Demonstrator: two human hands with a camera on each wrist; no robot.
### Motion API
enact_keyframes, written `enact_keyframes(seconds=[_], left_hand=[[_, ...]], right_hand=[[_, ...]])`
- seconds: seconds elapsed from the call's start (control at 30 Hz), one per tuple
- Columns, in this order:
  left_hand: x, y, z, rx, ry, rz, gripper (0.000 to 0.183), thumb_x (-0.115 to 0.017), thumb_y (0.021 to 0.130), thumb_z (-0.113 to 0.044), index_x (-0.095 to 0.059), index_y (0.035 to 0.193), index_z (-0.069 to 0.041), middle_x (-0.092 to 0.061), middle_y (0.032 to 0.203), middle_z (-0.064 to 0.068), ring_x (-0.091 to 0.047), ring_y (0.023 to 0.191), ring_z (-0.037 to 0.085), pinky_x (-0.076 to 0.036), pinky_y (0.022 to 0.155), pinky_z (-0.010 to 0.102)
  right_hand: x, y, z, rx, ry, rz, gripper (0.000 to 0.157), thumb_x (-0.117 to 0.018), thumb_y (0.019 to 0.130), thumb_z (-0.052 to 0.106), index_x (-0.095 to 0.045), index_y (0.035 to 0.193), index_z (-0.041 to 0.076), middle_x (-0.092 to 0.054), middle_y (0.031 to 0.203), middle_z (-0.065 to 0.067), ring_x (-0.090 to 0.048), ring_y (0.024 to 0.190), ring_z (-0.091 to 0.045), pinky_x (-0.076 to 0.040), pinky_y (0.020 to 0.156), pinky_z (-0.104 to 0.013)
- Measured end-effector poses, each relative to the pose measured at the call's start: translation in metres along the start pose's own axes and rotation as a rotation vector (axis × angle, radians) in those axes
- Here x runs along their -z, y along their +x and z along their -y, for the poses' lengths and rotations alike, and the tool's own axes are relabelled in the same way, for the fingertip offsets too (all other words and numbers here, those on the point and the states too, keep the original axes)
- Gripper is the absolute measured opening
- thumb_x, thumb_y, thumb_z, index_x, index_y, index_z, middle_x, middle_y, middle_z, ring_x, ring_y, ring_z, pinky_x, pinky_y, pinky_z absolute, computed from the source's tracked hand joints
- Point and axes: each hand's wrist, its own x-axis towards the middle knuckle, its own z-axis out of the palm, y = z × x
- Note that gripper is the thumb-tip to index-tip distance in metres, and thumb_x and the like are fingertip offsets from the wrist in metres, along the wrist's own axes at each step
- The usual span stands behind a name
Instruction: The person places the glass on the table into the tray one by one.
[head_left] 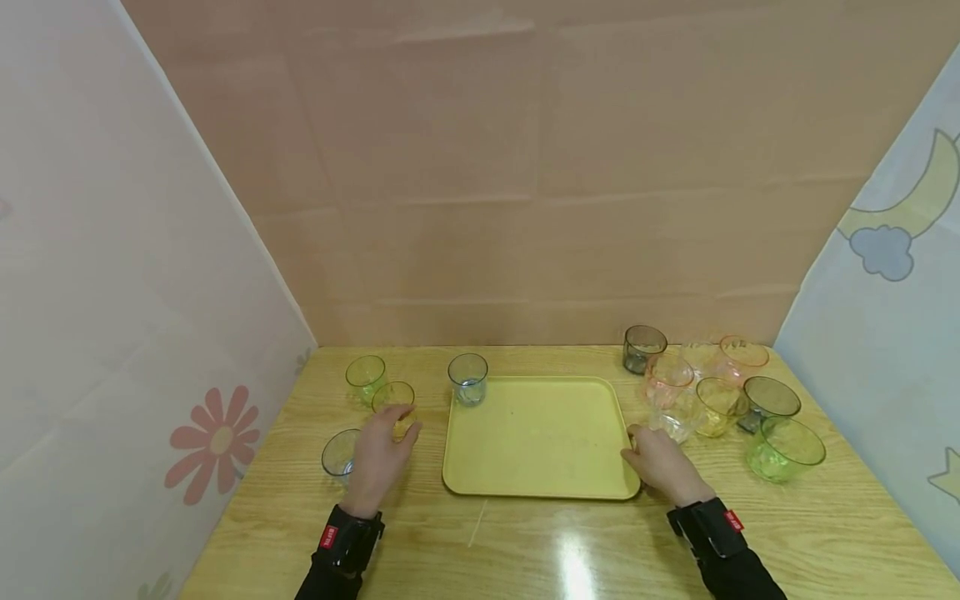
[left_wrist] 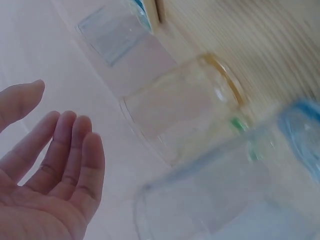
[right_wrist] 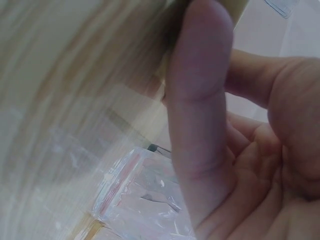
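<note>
My left hand [head_left: 381, 462] hovers over the left of the table, beside a yellow glass [head_left: 393, 393]. In the left wrist view its fingers are loosely bent and hold nothing, apart from that glass. A green glass [head_left: 366, 375] stands just behind the yellow one, and a bluish glass [head_left: 339, 457] is partly hidden by the hand. My right hand [head_left: 663, 467] pinches the right edge of a yellow tray [head_left: 536, 442] between thumb and fingers. At the tray's back left corner stands a blue-grey glass [head_left: 468, 382].
Several glasses crowd the table right of the tray, among them a dark one [head_left: 642, 350], a yellow one [head_left: 720, 408] and a green one [head_left: 783, 452]. A brown paper backdrop [head_left: 480, 167] closes off the table's back edge, with pale panels at both sides.
</note>
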Motion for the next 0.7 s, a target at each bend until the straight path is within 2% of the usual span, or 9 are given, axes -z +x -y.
enact_keyframes(seconds=[0.23, 0.43, 0.57, 0.7], left_hand=[[0.014, -0.003, 0.015, 0.038, 0.043, -0.028, 0.036, -0.078, 0.083, -0.011, -0.068, 0.115, 0.002, -0.065, 0.11, 0.02, -0.062, 0.104, 0.037, -0.053, 0.082, 0.05], [0.016, 0.002, 0.019, 0.036, 0.101, -0.033, 0.053, -0.08, 0.081, -0.011, -0.059, 0.125, 0.008, -0.058, 0.119, 0.026, -0.056, 0.11, 0.042, -0.051, 0.085, 0.053], [0.014, 0.008, 0.017, 0.072, 0.182, 0.015, 0.063, -0.081, 0.08, -0.016, -0.053, 0.13, 0.01, -0.054, 0.125, 0.031, -0.053, 0.115, 0.045, -0.051, 0.086, 0.055], [0.011, 0.013, 0.015, 0.088, 0.255, 0.106, 0.073, -0.082, 0.079, -0.021, -0.047, 0.132, 0.016, -0.053, 0.122, 0.036, -0.056, 0.11, 0.049, -0.053, 0.081, 0.055]], right_hand=[[0.001, 0.0, 0.002, -0.013, 0.001, 0.009, 0.025, -0.062, 0.09, 0.004, -0.06, 0.109, -0.012, -0.054, 0.064, -0.002, -0.046, 0.052, -0.013, -0.036, 0.049, -0.026], [0.0, -0.001, 0.0, -0.024, 0.011, 0.002, 0.027, -0.063, 0.09, 0.005, -0.06, 0.111, -0.011, -0.055, 0.062, -0.002, -0.048, 0.046, -0.012, -0.037, 0.045, -0.026], [-0.001, -0.002, 0.0, -0.03, 0.03, 0.01, 0.027, -0.062, 0.091, 0.004, -0.059, 0.112, -0.011, -0.054, 0.06, -0.001, -0.048, 0.043, -0.012, -0.037, 0.043, -0.025], [-0.001, -0.002, 0.0, -0.024, 0.03, 0.002, 0.025, -0.062, 0.09, 0.004, -0.06, 0.111, -0.01, -0.053, 0.059, -0.001, -0.047, 0.043, -0.011, -0.037, 0.043, -0.025]])
